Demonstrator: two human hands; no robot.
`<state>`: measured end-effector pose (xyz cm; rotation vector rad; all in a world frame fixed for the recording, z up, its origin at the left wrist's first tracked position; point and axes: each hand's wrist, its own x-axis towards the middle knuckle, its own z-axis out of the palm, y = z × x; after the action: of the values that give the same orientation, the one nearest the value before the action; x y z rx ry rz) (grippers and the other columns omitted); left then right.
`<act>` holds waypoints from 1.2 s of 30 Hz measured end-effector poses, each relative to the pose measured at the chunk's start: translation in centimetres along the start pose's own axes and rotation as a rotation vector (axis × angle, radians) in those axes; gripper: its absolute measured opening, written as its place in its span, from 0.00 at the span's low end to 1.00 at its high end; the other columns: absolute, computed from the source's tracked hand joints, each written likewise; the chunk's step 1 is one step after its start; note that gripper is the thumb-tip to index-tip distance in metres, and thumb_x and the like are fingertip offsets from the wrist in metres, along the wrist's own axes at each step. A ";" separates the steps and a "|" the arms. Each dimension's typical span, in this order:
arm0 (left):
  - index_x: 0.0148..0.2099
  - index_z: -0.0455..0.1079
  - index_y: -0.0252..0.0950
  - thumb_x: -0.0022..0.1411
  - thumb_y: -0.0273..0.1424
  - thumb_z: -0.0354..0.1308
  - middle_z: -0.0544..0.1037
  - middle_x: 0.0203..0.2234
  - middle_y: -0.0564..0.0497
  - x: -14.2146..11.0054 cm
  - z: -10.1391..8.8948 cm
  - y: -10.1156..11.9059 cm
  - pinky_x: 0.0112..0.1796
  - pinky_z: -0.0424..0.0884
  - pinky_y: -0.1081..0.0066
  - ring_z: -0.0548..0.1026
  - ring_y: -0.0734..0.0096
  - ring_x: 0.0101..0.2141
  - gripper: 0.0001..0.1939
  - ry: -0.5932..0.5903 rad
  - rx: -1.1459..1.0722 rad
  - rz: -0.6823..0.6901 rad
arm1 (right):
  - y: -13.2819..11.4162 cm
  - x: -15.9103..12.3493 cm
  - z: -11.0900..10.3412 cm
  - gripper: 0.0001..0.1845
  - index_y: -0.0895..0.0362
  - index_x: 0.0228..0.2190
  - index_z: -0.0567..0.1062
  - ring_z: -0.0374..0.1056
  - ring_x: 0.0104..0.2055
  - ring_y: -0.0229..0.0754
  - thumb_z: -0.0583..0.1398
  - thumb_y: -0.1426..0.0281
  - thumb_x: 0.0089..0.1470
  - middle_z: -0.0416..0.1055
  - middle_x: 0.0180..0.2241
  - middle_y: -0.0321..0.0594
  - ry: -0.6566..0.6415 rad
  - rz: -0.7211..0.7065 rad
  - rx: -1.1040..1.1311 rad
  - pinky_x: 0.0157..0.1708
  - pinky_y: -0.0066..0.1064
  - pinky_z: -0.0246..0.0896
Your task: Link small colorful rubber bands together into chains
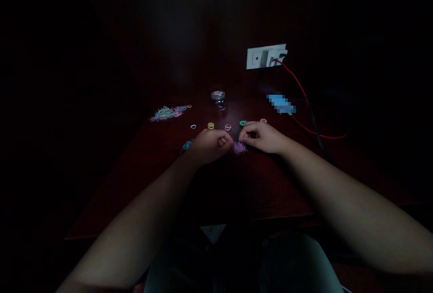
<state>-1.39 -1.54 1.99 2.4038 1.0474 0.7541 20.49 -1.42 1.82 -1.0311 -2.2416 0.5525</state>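
In the head camera's view, two bare hands meet over a dark red table [237, 189] in a dimly lit space. The left forearm [142, 211] reaches in from the near left, angled toward the far right, and ends in a left hand [209, 145] with its back turned up, the fingers curled under and the thumb side facing right. The right forearm [338, 198] slants in from the near right; the right hand [262, 137] is bent toward the left, thumb and index finger drawn close together, their tips pointing down. Whether either hand pinches a band cannot be told.

A small heap of purple bands [239, 148] lies on the table just below the fingertips, between the two hands. A heap of blue bands [186, 146] sits to the left, partly hidden by the left hand. Just beyond, a row runs left to right: a blue ring [193, 127], yellow rings [210, 125], pink rings [228, 127], a green ring [242, 123] and a peach ring [263, 121], the green one just beside the right hand. Farther off stand a lidded clear jar [218, 100] and, at far left, a mixed-colour heap [166, 113]. A red cable [296, 78] hangs from a wall socket [257, 58] at far right.
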 end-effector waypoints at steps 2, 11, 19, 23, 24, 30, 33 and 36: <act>0.34 0.75 0.35 0.56 0.32 0.55 0.78 0.25 0.53 0.0 0.0 0.0 0.28 0.67 0.77 0.72 0.77 0.25 0.08 -0.024 0.005 0.006 | 0.1 0.0 0.1 0.06 0.59 0.28 0.77 0.65 0.31 0.38 0.59 0.72 0.50 0.70 0.28 0.39 -0.018 0.006 -0.027 0.34 0.30 0.58; 0.38 0.76 0.38 0.58 0.31 0.56 0.78 0.30 0.53 0.2 0.0 -0.4 0.36 0.68 0.72 0.73 0.73 0.32 0.08 -0.036 0.159 0.159 | 0.4 -0.1 0.2 0.10 0.57 0.33 0.79 0.67 0.34 0.39 0.57 0.74 0.50 0.73 0.31 0.39 -0.022 -0.001 -0.120 0.39 0.32 0.59; 0.42 0.74 0.40 0.57 0.32 0.59 0.77 0.35 0.52 0.2 0.2 -1.0 0.43 0.67 0.66 0.73 0.68 0.38 0.09 -0.044 0.244 0.206 | 1.2 0.0 -0.3 0.12 0.58 0.37 0.77 0.68 0.36 0.40 0.54 0.75 0.53 0.74 0.36 0.41 0.168 0.087 -0.159 0.40 0.32 0.60; 0.43 0.74 0.40 0.58 0.32 0.59 0.77 0.38 0.52 0.1 0.2 -1.1 0.43 0.67 0.65 0.73 0.68 0.39 0.09 -0.086 0.227 0.228 | 1.3 0.2 -0.4 0.11 0.59 0.36 0.75 0.66 0.32 0.38 0.54 0.75 0.53 0.74 0.33 0.40 0.259 0.142 -0.128 0.35 0.30 0.60; 0.43 0.74 0.40 0.59 0.33 0.58 0.77 0.38 0.52 0.1 0.2 -1.0 0.43 0.67 0.65 0.73 0.68 0.39 0.10 -0.089 0.223 0.236 | 1.3 0.2 -0.4 0.11 0.59 0.36 0.75 0.65 0.31 0.38 0.54 0.75 0.53 0.73 0.33 0.40 0.265 0.147 -0.125 0.35 0.30 0.59; 0.42 0.74 0.40 0.60 0.28 0.56 0.78 0.40 0.52 0.0 0.2 -0.5 0.47 0.67 0.64 0.74 0.69 0.42 0.09 -0.063 0.166 0.358 | 1.0 0.1 0.1 0.11 0.58 0.35 0.75 0.64 0.28 0.36 0.54 0.74 0.54 0.72 0.28 0.37 0.198 0.183 -0.170 0.35 0.30 0.57; 0.43 0.74 0.40 0.59 0.25 0.55 0.78 0.41 0.53 -0.1 0.2 -0.4 0.48 0.67 0.64 0.74 0.70 0.42 0.11 -0.095 0.164 0.368 | 1.0 0.2 0.1 0.11 0.57 0.35 0.75 0.64 0.28 0.36 0.54 0.74 0.53 0.72 0.28 0.37 0.194 0.186 -0.175 0.35 0.30 0.57; 0.44 0.74 0.41 0.58 0.24 0.56 0.79 0.41 0.53 -0.2 0.3 -0.4 0.49 0.67 0.64 0.74 0.70 0.43 0.13 -0.125 0.165 0.365 | 1.0 0.2 0.0 0.11 0.57 0.36 0.75 0.63 0.27 0.36 0.54 0.74 0.53 0.72 0.27 0.36 0.197 0.184 -0.181 0.34 0.30 0.57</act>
<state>-1.55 -1.51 1.48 2.7866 0.6509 0.6406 20.94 -0.67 1.31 -1.3325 -2.0639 0.3115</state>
